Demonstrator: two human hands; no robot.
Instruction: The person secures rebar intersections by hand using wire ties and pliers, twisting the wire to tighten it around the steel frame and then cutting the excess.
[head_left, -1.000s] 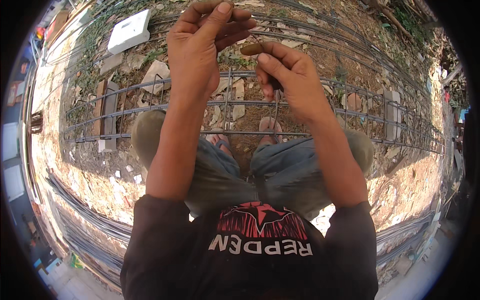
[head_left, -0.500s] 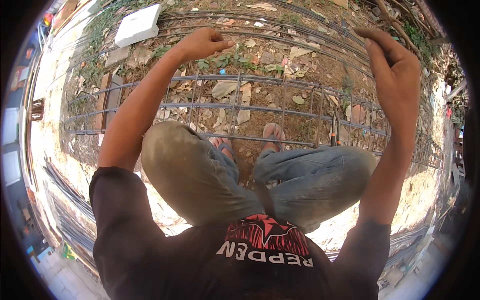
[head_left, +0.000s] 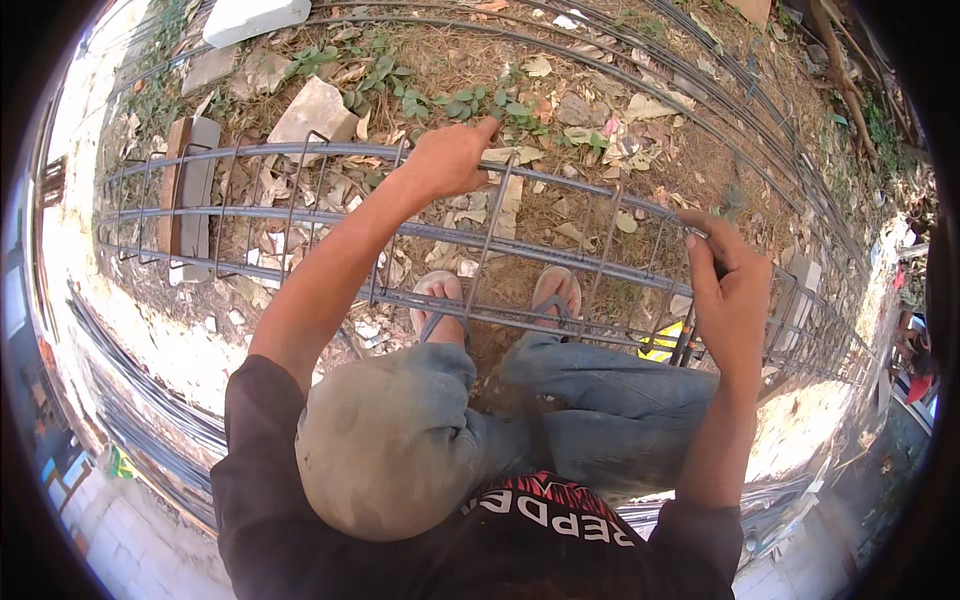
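A long rebar cage (head_left: 540, 250), made of grey lengthwise bars with thin brown stirrups, lies across in front of my shins. My left hand (head_left: 450, 160) is closed round its far bar, beside a stirrup, left of the middle. Further right along that same bar, my right hand (head_left: 735, 270) has its thumb and fingers closed on it. The fingers' undersides are hidden. Below the right hand, dark tool handles (head_left: 685, 345) stand close to the near bars, next to a yellow-and-white piece (head_left: 660, 343); the tool's head cannot be made out.
A wooden board and grey block (head_left: 190, 200) stand under the cage's left end, and a pale block (head_left: 795, 300) near its right. Loose long bars (head_left: 620, 75) run behind it over leaf-strewn soil. A white block (head_left: 255, 18) lies far left. My sandalled feet (head_left: 440, 300) are beneath the cage.
Both hands have come down from above the ground beyond the cage and closed on its far bar. The left hand moved right and nearer. The view has shifted, and the yellow piece now shows.
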